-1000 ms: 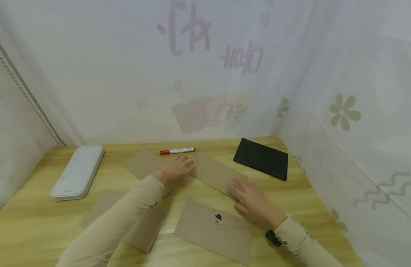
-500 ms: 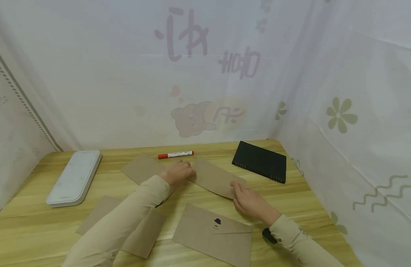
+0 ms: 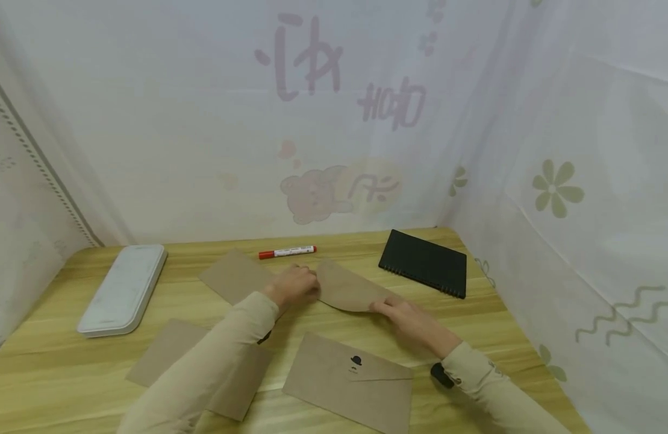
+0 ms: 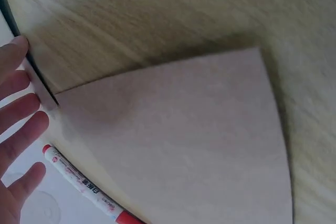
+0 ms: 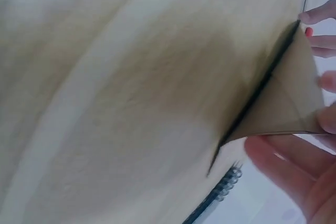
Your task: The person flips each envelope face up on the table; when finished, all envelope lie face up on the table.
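A plain brown envelope point(image 3: 347, 289) stretches between both hands, its near edge bowed toward the person. At its left end, my left hand point(image 3: 294, 284) holds the corner; in the left wrist view its fingers point(image 4: 25, 125) lie at that envelope's edge. My right hand point(image 3: 412, 322) pinches the right part of the near edge, and the right wrist view has the envelope point(image 5: 294, 93) bent up there. Another brown envelope point(image 4: 184, 145) lies under and left of my left hand. In front lies an envelope with a black hat print point(image 3: 339, 380).
Two more brown envelopes point(image 3: 241, 383) lie near the left forearm, partly covered by the sleeve. A red-capped marker point(image 3: 287, 252) lies behind the left hand. At back right is a black spiral notebook point(image 3: 424, 263); a white case point(image 3: 122, 289) stands left. Printed cloth walls surround the table.
My right hand has closed on the envelope's near edge and slid slightly left. That edge has gone from nearly straight to bowed. The left hand stays at the left end.
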`<action>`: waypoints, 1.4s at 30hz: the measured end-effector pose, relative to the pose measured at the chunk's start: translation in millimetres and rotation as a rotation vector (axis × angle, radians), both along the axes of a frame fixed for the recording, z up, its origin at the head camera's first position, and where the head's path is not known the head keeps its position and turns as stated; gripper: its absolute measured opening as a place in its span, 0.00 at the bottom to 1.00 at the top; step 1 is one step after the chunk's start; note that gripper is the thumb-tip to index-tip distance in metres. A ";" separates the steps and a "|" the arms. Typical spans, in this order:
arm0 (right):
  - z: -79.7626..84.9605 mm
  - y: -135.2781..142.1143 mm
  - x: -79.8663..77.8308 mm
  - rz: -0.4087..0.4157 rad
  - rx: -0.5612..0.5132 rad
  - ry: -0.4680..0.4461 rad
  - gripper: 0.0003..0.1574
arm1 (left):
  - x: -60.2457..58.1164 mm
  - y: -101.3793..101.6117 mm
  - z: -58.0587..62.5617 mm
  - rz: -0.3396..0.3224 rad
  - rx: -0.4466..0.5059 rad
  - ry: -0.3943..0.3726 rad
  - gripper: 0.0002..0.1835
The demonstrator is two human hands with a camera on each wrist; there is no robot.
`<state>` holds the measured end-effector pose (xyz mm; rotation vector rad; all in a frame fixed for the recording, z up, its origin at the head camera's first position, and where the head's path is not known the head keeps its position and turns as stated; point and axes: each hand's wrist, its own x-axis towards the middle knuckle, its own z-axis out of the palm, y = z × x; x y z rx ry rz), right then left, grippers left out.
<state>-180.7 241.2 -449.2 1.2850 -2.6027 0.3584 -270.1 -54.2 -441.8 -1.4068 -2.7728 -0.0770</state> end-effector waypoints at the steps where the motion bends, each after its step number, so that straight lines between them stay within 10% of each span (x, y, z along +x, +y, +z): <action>1: 0.4 0.9 0.0 0.000 -0.006 0.008 0.22 | -0.1 0.6 -0.6 -0.004 0.005 0.004 0.03; 11: 6.7 14.0 -6.6 -0.085 -0.030 0.136 0.31 | -0.6 3.0 -9.7 -0.075 0.270 -0.123 0.05; 28: 10.5 26.3 -17.1 -0.212 -0.249 0.101 0.24 | 5.1 1.0 -14.0 -0.209 0.356 0.371 0.20; 42: 11.0 30.1 -15.8 -0.278 -0.328 0.231 0.15 | -9.7 21.4 -2.4 -0.019 0.321 0.460 0.27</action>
